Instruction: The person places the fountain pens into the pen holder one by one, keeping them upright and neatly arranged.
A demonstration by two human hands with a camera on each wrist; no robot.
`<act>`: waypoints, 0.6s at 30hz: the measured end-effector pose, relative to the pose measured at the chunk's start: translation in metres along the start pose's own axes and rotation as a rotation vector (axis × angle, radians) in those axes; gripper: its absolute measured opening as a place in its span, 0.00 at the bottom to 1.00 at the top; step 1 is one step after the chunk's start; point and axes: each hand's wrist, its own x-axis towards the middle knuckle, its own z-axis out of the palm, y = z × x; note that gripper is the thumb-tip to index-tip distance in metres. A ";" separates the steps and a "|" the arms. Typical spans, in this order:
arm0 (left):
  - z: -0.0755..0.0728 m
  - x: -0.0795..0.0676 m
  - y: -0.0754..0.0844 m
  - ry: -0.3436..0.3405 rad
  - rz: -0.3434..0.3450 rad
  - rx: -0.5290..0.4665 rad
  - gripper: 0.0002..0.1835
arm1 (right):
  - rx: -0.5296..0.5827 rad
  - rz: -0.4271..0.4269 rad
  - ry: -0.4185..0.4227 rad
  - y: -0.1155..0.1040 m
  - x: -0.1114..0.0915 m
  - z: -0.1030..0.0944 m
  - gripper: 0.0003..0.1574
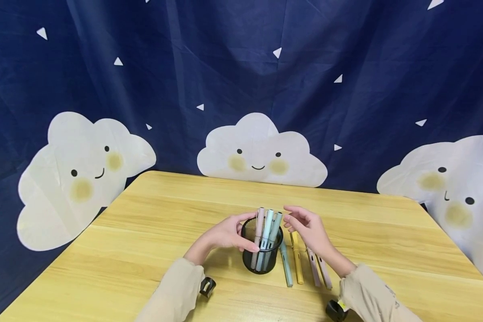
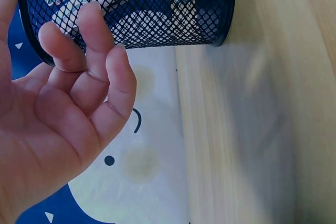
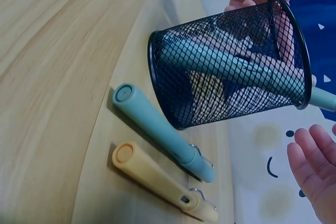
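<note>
In the head view, my left grip [image 1: 227,233] holds the rim of a black, cylindrical wire-mesh cup [image 1: 247,258] on a pale wood-grain counter [image 1: 145,246]; slim pink [image 1: 259,226], light-blue [image 1: 267,227] and grey-green pens [image 1: 276,225] stand inside. My right grip [image 1: 310,229], empty and loosely parted, hovers just beside their tops, near a teal pen [image 1: 286,266], a yellow pen [image 1: 297,264] and two lilac pens [image 1: 313,268] lying down. The left wrist view shows curled fingers [image 2: 96,38] at the mesh. In the right wrist view, the teal and yellow pens lie beside the cup.
</note>
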 end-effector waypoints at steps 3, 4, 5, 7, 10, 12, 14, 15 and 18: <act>0.000 0.000 0.000 0.001 0.000 0.001 0.47 | 0.006 -0.009 0.000 0.001 -0.001 -0.003 0.14; 0.000 0.000 0.000 0.000 0.000 -0.003 0.47 | 0.006 -0.010 0.001 0.001 -0.002 -0.004 0.14; 0.000 0.000 0.000 -0.001 0.000 -0.008 0.47 | 0.006 -0.008 0.002 0.001 -0.002 -0.004 0.14; 0.000 0.000 -0.001 -0.002 -0.002 -0.019 0.47 | 0.003 0.003 0.008 0.001 -0.003 -0.006 0.14; 0.000 0.000 -0.001 -0.002 -0.006 -0.024 0.47 | -0.006 0.015 0.018 0.001 -0.005 -0.009 0.15; 0.000 0.000 -0.002 -0.002 -0.007 -0.022 0.47 | -0.014 0.017 0.026 0.002 -0.006 -0.012 0.15; 0.000 0.001 -0.002 -0.003 -0.008 -0.021 0.47 | -0.015 0.016 0.032 0.003 -0.008 -0.014 0.15; 0.000 0.001 -0.003 -0.003 -0.008 -0.021 0.47 | -0.015 0.016 0.035 0.004 -0.008 -0.015 0.15; 0.000 0.001 -0.003 -0.003 -0.007 -0.022 0.47 | -0.020 0.017 0.044 0.006 -0.009 -0.019 0.15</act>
